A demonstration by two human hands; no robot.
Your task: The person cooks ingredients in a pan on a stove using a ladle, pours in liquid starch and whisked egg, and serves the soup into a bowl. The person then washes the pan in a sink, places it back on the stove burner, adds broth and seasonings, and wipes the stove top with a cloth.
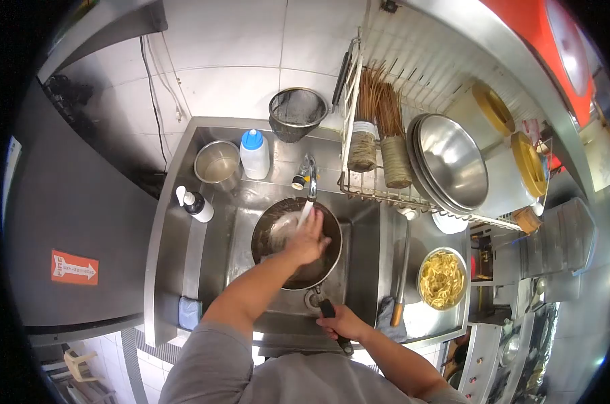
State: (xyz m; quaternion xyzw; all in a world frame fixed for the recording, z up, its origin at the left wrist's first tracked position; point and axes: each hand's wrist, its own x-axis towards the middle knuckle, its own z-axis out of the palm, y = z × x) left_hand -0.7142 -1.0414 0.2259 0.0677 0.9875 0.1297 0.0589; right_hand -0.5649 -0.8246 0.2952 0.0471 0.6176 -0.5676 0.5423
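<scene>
A dark round frying pan point(263, 232) sits in the steel sink point(241, 202) under the running faucet point(312, 182). Water falls into it, and cloudy liquid shows inside. My left hand point(309, 237) is over the pan at the water stream, its fingers stretched out; the fingertips are slightly smeared, and I see nothing held in them. Fingers of my right hand point(344, 323) are wrapped round the pan's black handle point(327, 309), which points toward my body.
Left of the basin stand a pump bottle point(198, 207), a steel pot point(217, 165) and a blue-capped bottle point(254, 156). A strainer point(297, 114) is behind. On the right are a wire rack point(413, 196) with steel bowls point(453, 161), a bowl of yellow strips point(442, 278) and a wooden-handled tool point(398, 312).
</scene>
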